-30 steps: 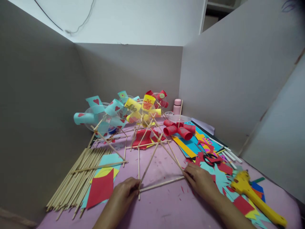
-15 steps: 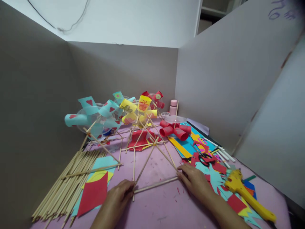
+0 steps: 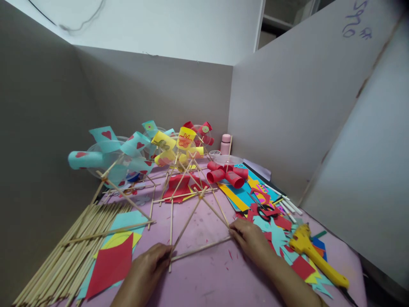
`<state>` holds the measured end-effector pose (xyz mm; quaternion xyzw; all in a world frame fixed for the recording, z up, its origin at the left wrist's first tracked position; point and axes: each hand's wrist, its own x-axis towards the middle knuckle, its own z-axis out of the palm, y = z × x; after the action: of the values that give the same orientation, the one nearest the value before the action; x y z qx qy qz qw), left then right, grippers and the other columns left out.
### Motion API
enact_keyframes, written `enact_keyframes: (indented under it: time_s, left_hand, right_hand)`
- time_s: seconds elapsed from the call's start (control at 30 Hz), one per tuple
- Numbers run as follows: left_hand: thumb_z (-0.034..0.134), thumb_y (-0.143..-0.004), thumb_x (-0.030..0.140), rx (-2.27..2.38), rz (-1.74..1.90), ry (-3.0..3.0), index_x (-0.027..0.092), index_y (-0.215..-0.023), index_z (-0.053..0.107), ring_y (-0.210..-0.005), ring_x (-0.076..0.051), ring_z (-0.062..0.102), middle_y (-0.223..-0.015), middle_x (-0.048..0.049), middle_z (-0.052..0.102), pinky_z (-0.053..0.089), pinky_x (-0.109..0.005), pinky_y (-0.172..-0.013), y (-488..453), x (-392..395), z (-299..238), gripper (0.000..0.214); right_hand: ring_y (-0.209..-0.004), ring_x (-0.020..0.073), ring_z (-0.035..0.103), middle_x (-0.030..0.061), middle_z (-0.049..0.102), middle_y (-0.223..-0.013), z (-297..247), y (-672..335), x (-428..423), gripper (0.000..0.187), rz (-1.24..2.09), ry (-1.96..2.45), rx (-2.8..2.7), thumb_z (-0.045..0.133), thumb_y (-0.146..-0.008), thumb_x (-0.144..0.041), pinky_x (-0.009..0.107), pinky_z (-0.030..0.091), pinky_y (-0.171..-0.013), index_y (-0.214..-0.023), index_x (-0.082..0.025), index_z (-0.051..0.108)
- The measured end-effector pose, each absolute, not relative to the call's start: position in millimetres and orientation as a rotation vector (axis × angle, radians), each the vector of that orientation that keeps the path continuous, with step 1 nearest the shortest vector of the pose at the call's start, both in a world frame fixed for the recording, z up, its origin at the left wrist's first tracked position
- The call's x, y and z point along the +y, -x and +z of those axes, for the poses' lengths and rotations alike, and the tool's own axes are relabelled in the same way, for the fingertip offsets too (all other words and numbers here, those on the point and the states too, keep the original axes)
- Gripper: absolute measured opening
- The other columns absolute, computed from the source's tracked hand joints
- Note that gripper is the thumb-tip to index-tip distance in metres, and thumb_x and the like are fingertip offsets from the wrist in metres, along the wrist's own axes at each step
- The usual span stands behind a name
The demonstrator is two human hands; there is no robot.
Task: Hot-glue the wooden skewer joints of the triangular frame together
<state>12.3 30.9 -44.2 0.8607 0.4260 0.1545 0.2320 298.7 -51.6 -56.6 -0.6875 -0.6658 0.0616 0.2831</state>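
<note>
A triangle of thin wooden sticks (image 3: 200, 221) lies on the pink table (image 3: 223, 277) in front of me. My left hand (image 3: 150, 266) pinches the triangle's near left corner, fingers closed on the stick ends. At the near right corner my right hand (image 3: 251, 241) has its fingers closed on the joint. The bottom stick (image 3: 201, 248) runs between the two hands.
A bundle of loose sticks (image 3: 67, 260) and red and yellow paper (image 3: 111, 264) lie left. Paper-cup pinwheels, teal (image 3: 108, 155), yellow (image 3: 177, 147) and red (image 3: 225, 172), stand behind. Paper scraps, scissors (image 3: 266, 211) and a yellow glue gun (image 3: 316, 258) lie right. Grey boards wall the table.
The view has swung to the right and tilted a little, so everything sits further left in the picture. Both hands stay on the same stick corners.
</note>
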Motion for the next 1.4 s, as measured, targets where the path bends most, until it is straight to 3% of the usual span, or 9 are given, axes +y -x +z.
enact_keyframes:
  time_s: [0.53, 0.7, 0.97, 1.4]
  left_hand:
    - [0.046, -0.079, 0.019, 1.197, 0.410, -2.363, 0.019, -0.087, 0.067, -0.079, -0.020, 0.063, -0.085, -0.0052, 0.070, 0.046, -0.027, -0.071, -17.6, 21.1, -32.6, 0.022]
    - [0.044, -0.084, 0.028, 1.203, 0.476, -2.303, 0.019, -0.094, 0.066, -0.084, -0.020, 0.064, -0.092, -0.0060, 0.071, 0.046, -0.027, -0.075, -16.9, 16.2, -29.3, 0.025]
    - [0.043, -0.085, 0.027, 1.176, 0.531, -2.319, 0.018, -0.078, 0.066, -0.075, -0.018, 0.063, -0.080, -0.0059, 0.068, 0.045, -0.025, -0.068, -19.6, 18.0, -29.0, 0.026]
    - [0.045, -0.082, 0.021, 1.174, 0.458, -2.323, 0.018, -0.079, 0.065, -0.076, -0.017, 0.062, -0.081, -0.0050, 0.068, 0.043, -0.026, -0.069, -16.0, 18.5, -30.1, 0.021]
  right_hand:
    - [-0.075, 0.0211, 0.062, 0.0070, 0.067, -0.076, -59.3, -296.2, -52.5, 0.021, 0.057, 1.858, -1.823, 0.046, -0.086, -0.013, 0.028, 0.042, -0.065, -0.076, -0.016, 0.064]
    - [-0.073, 0.0208, 0.062, 0.0060, 0.066, -0.075, -67.4, -298.7, -53.3, 0.023, 0.023, 1.818, -1.836, 0.043, -0.087, -0.017, 0.028, 0.042, -0.064, -0.076, -0.018, 0.062]
    - [-0.071, 0.0208, 0.062, 0.0057, 0.065, -0.074, -69.4, -299.5, -54.0, 0.022, -0.004, 1.795, -1.850, 0.043, -0.087, -0.017, 0.028, 0.043, -0.062, -0.075, -0.018, 0.061]
    - [-0.073, 0.0207, 0.062, 0.0057, 0.065, -0.075, -63.4, -296.4, -55.6, 0.021, 0.048, 1.814, -1.822, 0.043, -0.087, -0.015, 0.028, 0.041, -0.063, -0.076, -0.017, 0.061]
